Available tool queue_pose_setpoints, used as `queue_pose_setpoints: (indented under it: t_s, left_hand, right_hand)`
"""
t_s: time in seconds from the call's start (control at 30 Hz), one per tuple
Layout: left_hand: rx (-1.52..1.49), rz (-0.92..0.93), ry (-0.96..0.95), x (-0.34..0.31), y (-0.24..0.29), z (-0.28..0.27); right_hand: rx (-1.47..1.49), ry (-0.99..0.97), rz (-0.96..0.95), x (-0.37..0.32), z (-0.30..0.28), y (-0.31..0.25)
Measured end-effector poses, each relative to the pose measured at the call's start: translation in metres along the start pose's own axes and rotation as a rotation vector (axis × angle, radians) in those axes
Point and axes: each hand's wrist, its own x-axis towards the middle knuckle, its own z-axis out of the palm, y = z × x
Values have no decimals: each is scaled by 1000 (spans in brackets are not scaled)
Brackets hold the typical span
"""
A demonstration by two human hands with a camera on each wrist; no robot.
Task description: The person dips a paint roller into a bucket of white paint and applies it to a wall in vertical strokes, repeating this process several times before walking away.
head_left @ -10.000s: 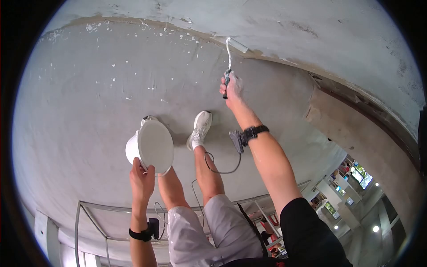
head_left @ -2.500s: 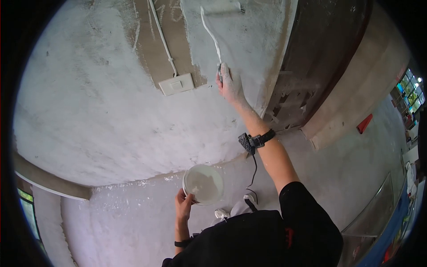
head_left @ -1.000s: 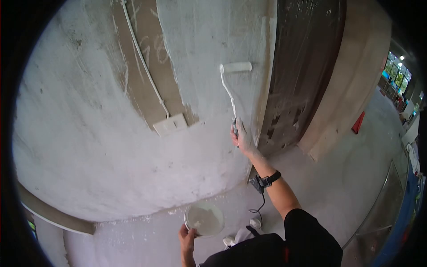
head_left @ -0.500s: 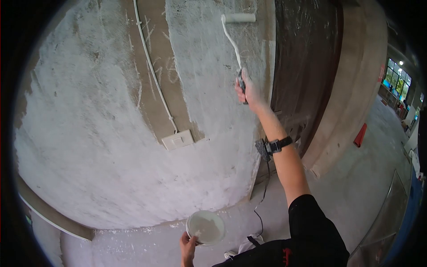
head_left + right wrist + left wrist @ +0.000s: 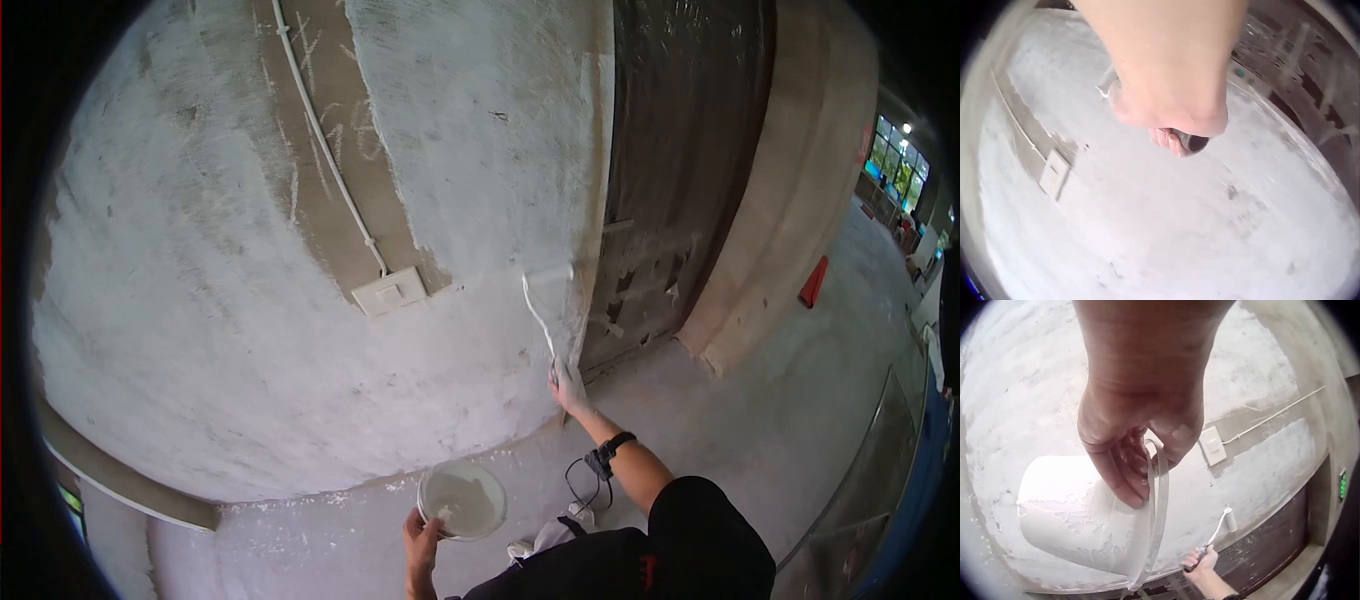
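Note:
My right hand (image 5: 567,388) grips the dark handle of a paint roller (image 5: 537,314). Its white-coated rod rises to a pale roller sleeve (image 5: 1230,521), which lies against the whitish wall (image 5: 250,400) near the wall's right edge. In the right wrist view the handle's round end (image 5: 1198,144) sticks out below the fist, and most of the roller is hidden by the forearm. Low down, my left hand (image 5: 420,545) pinches the rim of a white bucket (image 5: 1060,506), thumb on the inside and fingers outside. Pale paint covers part of the bucket's bottom.
A switch plate (image 5: 388,292) and a white conduit (image 5: 322,140) run along a bare brown strip of wall. Dark, plastic-covered panelling (image 5: 680,150) borders the wall on the right. A red triangular object (image 5: 813,283) stands on the grey floor. A black cable (image 5: 585,490) hangs below the right wrist.
Ten seconds ago the roller was at the wall's foot. Recently it went up the wall, then came down to about switch height. The left hand keeps the bucket in nearly the same place.

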Motion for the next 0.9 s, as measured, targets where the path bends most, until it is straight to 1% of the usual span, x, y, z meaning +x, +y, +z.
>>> queue_pose_setpoints:
  t_s: [0.03, 0.1, 0.2, 0.23, 0.3, 0.33, 0.4, 0.47, 0.53, 0.6, 0.67, 0.73, 0.8, 0.87, 0.9]
  left_hand:
    - [12, -3, -4, 1, -1, 0]
    - [16, -5, -3, 3, 1, 5]
    - [55, 3, -7, 6, 12, 17]
    - [92, 12, -14, 4, 15, 19]
    - [113, 0, -50, 11, 5, 16]
    - [124, -32, -46, 8, 8, 19]
    - [72, -24, -68, 12, 17, 31]
    - [75, -27, -64, 16, 22, 39]
    - [68, -16, -72, 20, 10, 37]
    - [84, -30, -67, 20, 16, 46]
    - [121, -40, -74, 19, 31, 59]
    - [95, -50, -68, 21, 32, 67]
    - [67, -44, -67, 24, 38, 77]
    - [70, -29, -64, 30, 34, 81]
    - [78, -9, -70, 31, 35, 85]
  right_hand:
    - [3, 7, 3, -12, -5, 15]
    - [5, 33, 170, -24, -17, 51]
    - [-75, 104, 135, -40, -29, 96]
    - [-71, 112, 172, -52, -32, 102]
    - [-146, 106, 286, -56, -42, 98]
    - [-143, 90, 317, -59, -46, 96]
    - [-140, 76, 352, -49, -52, 98]
    - [-228, 138, 51, -31, -56, 119]
    - [-209, 192, -1, -25, -47, 85]
    - [-255, 174, -30, -9, -42, 46]
    - [-667, 75, -449, 19, -51, 21]
    - [-787, 31, -632, 29, -40, -47]
    - [-769, 56, -634, 43, -27, -98]
    - [-203, 51, -348, 49, -7, -155]
    - [-161, 55, -369, 51, -3, -178]
